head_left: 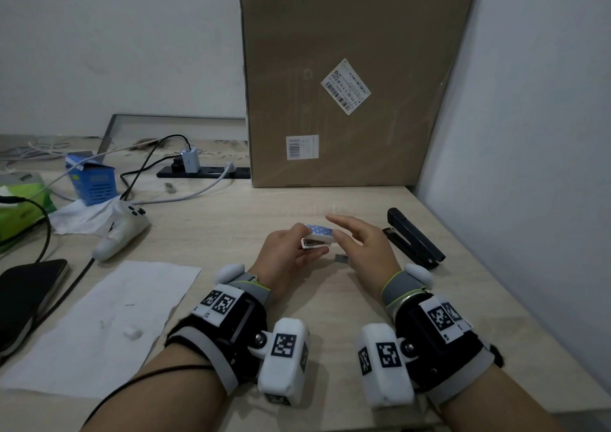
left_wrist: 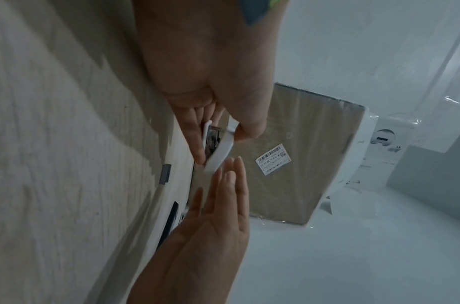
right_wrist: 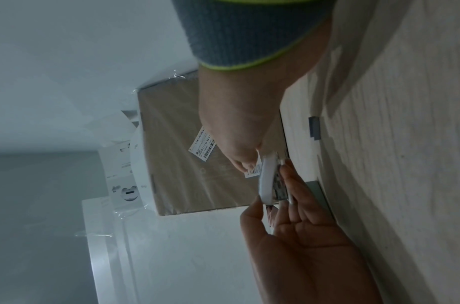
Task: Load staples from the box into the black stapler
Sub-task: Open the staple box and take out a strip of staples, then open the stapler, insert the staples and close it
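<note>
Staples sit in the small staple box [head_left: 317,238], which the left hand [head_left: 291,253] holds above the counter [head_left: 231,220], in front of the person and between the two hands. The thumb and fingers of that hand are curled onto the box, pinching it from both sides. In the left wrist view the box [left_wrist: 219,148] is partly open, with metal strips showing inside between its white walls. The right hand [head_left: 362,246] is spread, its fingers straight and its fingertips at the box's right end, holding nothing.

I judge the step in hand to be drawing one strip out of the box. To do it well, the left hand should keep the box level and steady so that no strips spill, while the right thumb and forefinger take a single strip by its ends, without bending or breaking it.

The box's long axis runs left to right, its open face turned toward the person. A small grey piece [head_left: 341,259] lies on the counter just under the hands; I cannot tell what it is.

Farther right, the black stapler [head_left: 413,238] lies near the right hand but apart from it, opened out. Its long axis runs diagonally, from far left to near right, with the hinge at the near right end.
</note>
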`<state>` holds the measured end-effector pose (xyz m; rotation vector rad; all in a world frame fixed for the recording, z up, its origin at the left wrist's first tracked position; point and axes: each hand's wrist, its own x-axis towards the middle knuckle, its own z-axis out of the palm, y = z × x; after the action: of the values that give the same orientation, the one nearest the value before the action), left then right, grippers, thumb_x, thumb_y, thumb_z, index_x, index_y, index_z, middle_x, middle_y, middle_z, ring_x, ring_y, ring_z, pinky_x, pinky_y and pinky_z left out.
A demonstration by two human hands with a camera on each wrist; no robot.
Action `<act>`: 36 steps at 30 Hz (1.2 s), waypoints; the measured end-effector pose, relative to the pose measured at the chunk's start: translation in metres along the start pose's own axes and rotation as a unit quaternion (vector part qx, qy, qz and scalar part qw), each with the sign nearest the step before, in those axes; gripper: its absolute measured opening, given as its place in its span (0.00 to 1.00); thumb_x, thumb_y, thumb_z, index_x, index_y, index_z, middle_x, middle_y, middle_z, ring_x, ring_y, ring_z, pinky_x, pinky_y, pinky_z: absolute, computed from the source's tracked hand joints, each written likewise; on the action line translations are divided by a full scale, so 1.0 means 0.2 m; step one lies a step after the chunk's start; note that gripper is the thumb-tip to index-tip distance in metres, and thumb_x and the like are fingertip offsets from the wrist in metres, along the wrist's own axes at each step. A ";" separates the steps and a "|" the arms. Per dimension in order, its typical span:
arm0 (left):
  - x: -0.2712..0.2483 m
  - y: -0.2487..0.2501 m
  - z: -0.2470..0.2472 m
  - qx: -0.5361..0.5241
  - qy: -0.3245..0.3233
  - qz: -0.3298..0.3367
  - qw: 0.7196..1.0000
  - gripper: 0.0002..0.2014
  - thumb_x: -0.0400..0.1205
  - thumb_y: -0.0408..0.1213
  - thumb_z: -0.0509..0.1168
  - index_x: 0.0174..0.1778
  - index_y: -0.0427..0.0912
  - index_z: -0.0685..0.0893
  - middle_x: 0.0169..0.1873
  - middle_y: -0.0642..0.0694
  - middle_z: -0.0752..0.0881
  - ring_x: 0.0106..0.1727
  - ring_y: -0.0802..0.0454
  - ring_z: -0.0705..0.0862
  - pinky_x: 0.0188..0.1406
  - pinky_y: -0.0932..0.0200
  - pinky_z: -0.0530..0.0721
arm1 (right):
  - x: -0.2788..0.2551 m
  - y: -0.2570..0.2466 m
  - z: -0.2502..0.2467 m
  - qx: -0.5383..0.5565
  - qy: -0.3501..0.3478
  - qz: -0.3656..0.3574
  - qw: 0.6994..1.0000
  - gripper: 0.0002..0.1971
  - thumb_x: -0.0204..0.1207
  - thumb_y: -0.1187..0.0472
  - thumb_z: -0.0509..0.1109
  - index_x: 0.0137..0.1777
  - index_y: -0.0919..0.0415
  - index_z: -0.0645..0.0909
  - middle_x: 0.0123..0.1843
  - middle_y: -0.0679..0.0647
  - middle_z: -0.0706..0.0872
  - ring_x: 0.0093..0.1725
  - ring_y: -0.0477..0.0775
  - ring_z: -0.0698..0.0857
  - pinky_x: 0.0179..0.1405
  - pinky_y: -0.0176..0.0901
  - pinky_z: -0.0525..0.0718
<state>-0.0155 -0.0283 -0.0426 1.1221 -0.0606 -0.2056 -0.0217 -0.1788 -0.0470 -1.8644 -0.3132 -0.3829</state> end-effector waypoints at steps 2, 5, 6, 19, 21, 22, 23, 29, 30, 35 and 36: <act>0.00 0.01 0.00 0.020 0.011 0.000 1.000 0.13 0.79 0.33 0.58 0.45 0.26 0.84 0.45 0.31 0.89 0.41 0.43 0.90 0.39 0.63 0.89 | 0.00 0.01 0.00 -0.024 0.006 0.001 1.000 0.13 0.76 0.61 0.69 0.59 0.53 0.84 0.57 0.45 0.87 0.62 0.41 0.82 0.67 0.47 0.78; -0.01 0.01 0.00 0.045 0.008 0.004 0.999 0.14 0.79 0.32 0.57 0.45 0.26 0.84 0.45 0.30 0.89 0.41 0.43 0.90 0.36 0.64 0.88 | -0.01 0.01 0.01 -0.033 -0.010 0.010 0.999 0.12 0.74 0.59 0.71 0.56 0.56 0.85 0.52 0.47 0.88 0.55 0.43 0.85 0.61 0.55 0.83; -0.01 0.01 0.00 0.052 0.007 0.007 0.999 0.15 0.79 0.32 0.56 0.47 0.24 0.84 0.47 0.29 0.89 0.41 0.43 0.90 0.36 0.64 0.87 | -0.01 0.01 0.01 -0.037 -0.013 0.009 0.999 0.11 0.73 0.59 0.71 0.56 0.56 0.86 0.51 0.47 0.89 0.53 0.43 0.85 0.60 0.56 0.84; 0.02 0.01 0.02 0.075 0.072 0.019 0.994 0.11 0.82 0.44 0.61 0.51 0.41 0.80 0.49 0.39 0.87 0.35 0.51 0.86 0.30 0.62 0.81 | 0.01 0.00 -0.03 -0.134 0.097 -0.027 0.986 0.06 0.66 0.58 0.78 0.41 0.55 0.86 0.43 0.52 0.85 0.41 0.48 0.82 0.45 0.40 0.80; 0.03 0.02 0.00 0.096 0.111 0.032 0.989 0.10 0.82 0.44 0.60 0.49 0.41 0.78 0.50 0.39 0.88 0.34 0.52 0.83 0.28 0.62 0.77 | 0.03 0.03 -0.06 -0.177 0.156 0.028 0.971 0.08 0.64 0.54 0.78 0.37 0.53 0.83 0.40 0.52 0.84 0.41 0.51 0.83 0.48 0.50 0.82; 0.04 0.02 0.00 0.109 0.125 0.041 0.985 0.09 0.82 0.43 0.59 0.48 0.41 0.79 0.49 0.39 0.88 0.34 0.52 0.83 0.28 0.61 0.75 | 0.03 0.04 -0.07 -0.209 0.175 0.057 0.960 0.09 0.63 0.51 0.78 0.36 0.53 0.81 0.40 0.52 0.83 0.42 0.54 0.83 0.51 0.54 0.81; 0.04 0.02 -0.01 0.120 0.134 0.050 0.982 0.08 0.82 0.41 0.59 0.47 0.41 0.79 0.48 0.39 0.88 0.34 0.51 0.82 0.29 0.61 0.75 | 0.04 0.05 -0.08 -0.243 0.182 0.084 0.949 0.10 0.63 0.50 0.77 0.36 0.53 0.80 0.40 0.51 0.83 0.45 0.56 0.83 0.54 0.55 0.80; 0.03 0.02 -0.02 0.147 0.139 0.063 0.977 0.10 0.82 0.36 0.57 0.52 0.37 0.80 0.38 0.42 0.86 0.32 0.52 0.80 0.30 0.60 0.73 | 0.04 0.09 -0.09 -0.336 0.134 0.170 0.917 0.13 0.65 0.44 0.74 0.39 0.53 0.82 0.48 0.52 0.88 0.56 0.59 0.79 0.56 0.51 0.69; 0.03 0.02 -0.02 0.151 0.139 0.063 0.977 0.10 0.82 0.36 0.57 0.52 0.36 0.81 0.37 0.43 0.86 0.32 0.53 0.80 0.29 0.61 0.73 | 0.04 0.09 -0.10 -0.342 0.131 0.174 0.914 0.14 0.65 0.42 0.74 0.39 0.52 0.82 0.48 0.52 0.88 0.57 0.59 0.78 0.56 0.51 0.68; 0.03 0.01 -0.02 0.162 0.141 0.067 0.974 0.10 0.82 0.35 0.56 0.52 0.35 0.81 0.35 0.43 0.85 0.31 0.53 0.79 0.28 0.61 0.72 | 0.04 0.07 -0.12 -0.376 0.112 0.179 0.902 0.19 0.61 0.39 0.75 0.44 0.52 0.83 0.51 0.52 0.86 0.60 0.61 0.76 0.55 0.52 0.69; 0.03 0.02 -0.02 0.165 0.141 0.068 0.974 0.11 0.82 0.35 0.56 0.53 0.35 0.81 0.35 0.43 0.85 0.31 0.53 0.79 0.28 0.61 0.72 | 0.04 0.05 -0.13 -0.375 0.138 0.163 0.902 0.20 0.61 0.39 0.74 0.46 0.52 0.83 0.51 0.52 0.86 0.60 0.61 0.76 0.55 0.53 0.69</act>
<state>-0.0087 -0.0245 -0.0419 1.4629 0.0838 0.0923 -0.0132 -0.2067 -0.0449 -2.5168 0.4046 -0.5788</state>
